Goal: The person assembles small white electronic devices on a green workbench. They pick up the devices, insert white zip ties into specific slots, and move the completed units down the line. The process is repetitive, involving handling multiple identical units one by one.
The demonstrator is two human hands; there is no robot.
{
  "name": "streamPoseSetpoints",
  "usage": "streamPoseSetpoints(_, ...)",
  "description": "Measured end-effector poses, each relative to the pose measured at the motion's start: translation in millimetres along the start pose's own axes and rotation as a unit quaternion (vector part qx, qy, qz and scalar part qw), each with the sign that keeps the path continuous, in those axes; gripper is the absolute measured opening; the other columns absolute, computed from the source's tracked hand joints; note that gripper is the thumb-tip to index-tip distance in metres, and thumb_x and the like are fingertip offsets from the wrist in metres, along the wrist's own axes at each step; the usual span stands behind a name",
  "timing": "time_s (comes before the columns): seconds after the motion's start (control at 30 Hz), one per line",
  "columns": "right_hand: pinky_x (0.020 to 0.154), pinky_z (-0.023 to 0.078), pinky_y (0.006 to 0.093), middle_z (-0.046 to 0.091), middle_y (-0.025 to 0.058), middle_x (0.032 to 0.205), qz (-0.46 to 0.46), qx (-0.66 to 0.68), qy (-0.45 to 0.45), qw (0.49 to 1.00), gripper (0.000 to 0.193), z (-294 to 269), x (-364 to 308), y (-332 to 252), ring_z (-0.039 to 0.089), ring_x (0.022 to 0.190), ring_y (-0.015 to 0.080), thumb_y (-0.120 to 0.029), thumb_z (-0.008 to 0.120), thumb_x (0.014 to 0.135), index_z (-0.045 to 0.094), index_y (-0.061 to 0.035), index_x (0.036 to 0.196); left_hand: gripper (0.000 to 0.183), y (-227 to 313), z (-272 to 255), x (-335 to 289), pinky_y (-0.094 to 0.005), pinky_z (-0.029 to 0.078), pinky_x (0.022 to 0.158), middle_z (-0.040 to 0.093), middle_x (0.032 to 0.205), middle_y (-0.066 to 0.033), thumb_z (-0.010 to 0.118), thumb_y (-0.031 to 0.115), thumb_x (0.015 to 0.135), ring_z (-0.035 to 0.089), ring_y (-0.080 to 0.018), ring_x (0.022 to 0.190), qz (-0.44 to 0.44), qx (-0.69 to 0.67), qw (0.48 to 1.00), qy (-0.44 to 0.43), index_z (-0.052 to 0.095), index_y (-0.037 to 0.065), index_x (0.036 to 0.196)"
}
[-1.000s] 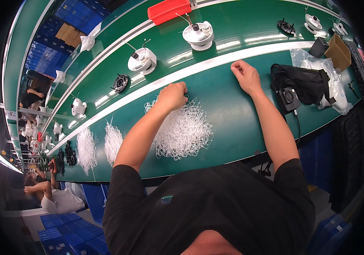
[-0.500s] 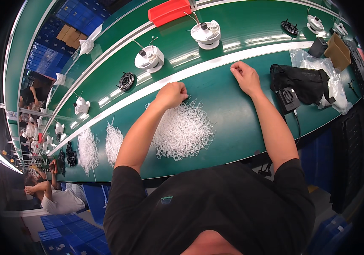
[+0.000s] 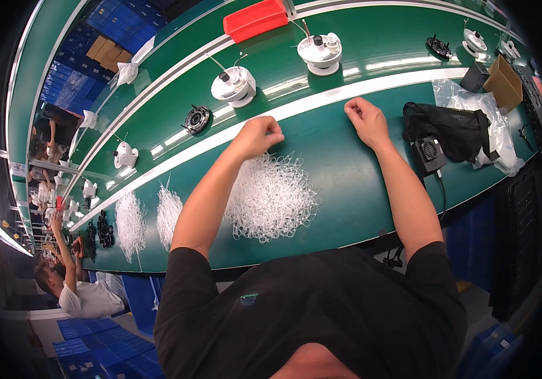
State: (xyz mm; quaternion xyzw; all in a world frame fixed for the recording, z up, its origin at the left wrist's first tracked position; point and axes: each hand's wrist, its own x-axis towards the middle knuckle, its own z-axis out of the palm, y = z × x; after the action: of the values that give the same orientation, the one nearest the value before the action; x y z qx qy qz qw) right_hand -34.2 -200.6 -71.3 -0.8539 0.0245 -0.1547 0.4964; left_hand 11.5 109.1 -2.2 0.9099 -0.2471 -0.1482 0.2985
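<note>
A heap of thin white looped strips (image 3: 274,201), which look like cable ties, lies on the green bench in front of me. Just past its far edge is my left hand (image 3: 258,136), fingers curled and thumb pressed toward them; whatever they may hold is too small to make out. My right hand (image 3: 367,120) hovers farther right over the bench, thumb and fingertips pinched together. Nothing can be made out between them. Two narrower bundles of white strips, one of them a bundle (image 3: 169,211) beside my left forearm, lie to the left.
Beyond the bench's white rail, a green belt carries white round housings (image 3: 234,86) with wires and black ring-shaped parts (image 3: 196,119). A red tray (image 3: 255,20) stands behind. At right are a black mesh bag (image 3: 448,129), a black device, and clear plastic. A co-worker (image 3: 87,294) sits far left.
My left hand has lifted slightly away from the heap. My right hand has barely moved. The housings and black rings on the belt have slid right. The co-worker's arm has gone up.
</note>
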Motion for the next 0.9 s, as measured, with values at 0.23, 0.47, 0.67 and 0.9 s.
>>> streamPoseSetpoints(0.23, 0.067, 0.05, 0.0355, 0.07, 0.0074, 0.086, -0.01, -0.007, 0.003, 1.0, 0.016, 0, 0, -2, 0.065, 0.073, 0.0237, -0.021, 0.065, 0.09, 0.067, -0.0069, 0.096, 0.017, -52, -36, 27, -0.0259, 0.055, 0.06, 0.067, 0.085, -0.0081, 0.07, 0.012, 0.091, 0.064, -0.0135, 0.069, -0.135, -0.437, 0.835, 0.305, 0.063, -0.002, 0.098)
streamPoseSetpoints(0.47, 0.071, 0.05, 0.0362, 0.069, 0.0074, 0.092, -0.014, -0.027, 0.005, 1.0, 0.02, -3, -1, -11, 0.065, 0.076, 0.0255, -0.026, 0.065, 0.091, 0.069, -0.0081, 0.098, 0.052, -90, -41, 64, -0.0383, 0.062, 0.071, 0.058, 0.105, -0.0218, 0.064, 0.034, 0.097, 0.068, -0.0346, 0.088, -0.201, -0.509, 0.767, 0.336, 0.049, -0.014, 0.109)
streamPoseSetpoints(0.67, 0.082, 0.049, 0.036, 0.066, 0.0128, 0.104, -0.043, 0.04, -0.016, 0.998, 0.036, -1, 3, -6, 0.064, 0.09, 0.0269, -0.032, 0.061, 0.096, 0.068, -0.0038, 0.116, 0.031, -85, -29, 90, -0.0382, 0.064, 0.068, 0.06, 0.105, -0.0224, 0.051, 0.014, 0.1, 0.068, -0.0331, 0.089, -0.155, -0.562, 0.755, 0.3, 0.048, -0.014, 0.112)
streamPoseSetpoints(0.9, 0.089, 0.047, 0.0374, 0.061, 0.0185, 0.108, -0.067, 0.07, -0.051, 0.994, 0.047, 2, 14, -68, 0.06, 0.101, 0.0319, -0.035, 0.054, 0.099, 0.059, 0.002, 0.127, 0.029, -2, 1, 48, -0.0334, 0.063, 0.069, 0.063, 0.111, -0.021, 0.049, 0.012, 0.099, 0.069, -0.0284, 0.088, -0.077, -0.532, 0.822, 0.189, 0.051, -0.012, 0.115)
